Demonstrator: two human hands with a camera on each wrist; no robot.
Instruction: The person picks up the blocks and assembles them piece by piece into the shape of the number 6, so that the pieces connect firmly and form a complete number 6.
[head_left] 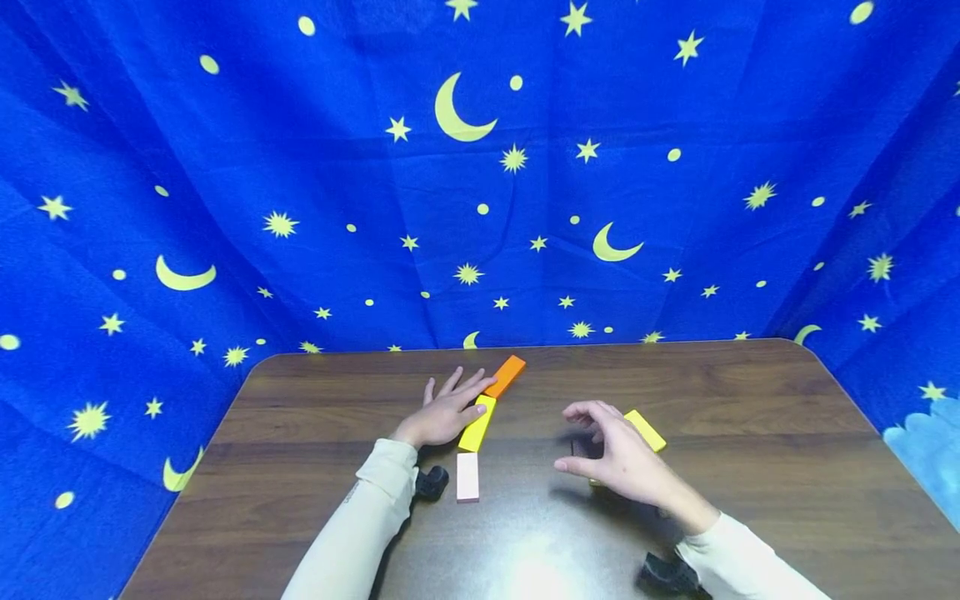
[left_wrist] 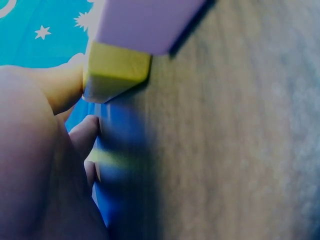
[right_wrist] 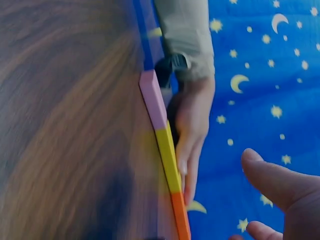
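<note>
Three flat rectangular blocks lie end to end in a slightly bent row: a pink block (head_left: 467, 477), a yellow block (head_left: 476, 427) and an orange block (head_left: 507, 375). My left hand (head_left: 442, 417) is spread along the row's left side, its thumb at the yellow block and a fingertip at the orange one. In the left wrist view the thumb is right at the yellow block (left_wrist: 119, 67). My right hand (head_left: 618, 454) is over the table with thumb and fingers apart, nothing gripped. Another yellow block (head_left: 646, 430) lies just beyond it, and a small yellow edge shows beneath.
The brown wooden table (head_left: 337, 392) has rounded back corners. A blue curtain (head_left: 360, 192) with yellow moons and stars hangs behind it and along both sides. Dark wrist cameras, such as the left one (head_left: 432, 483), stick out from the wrists.
</note>
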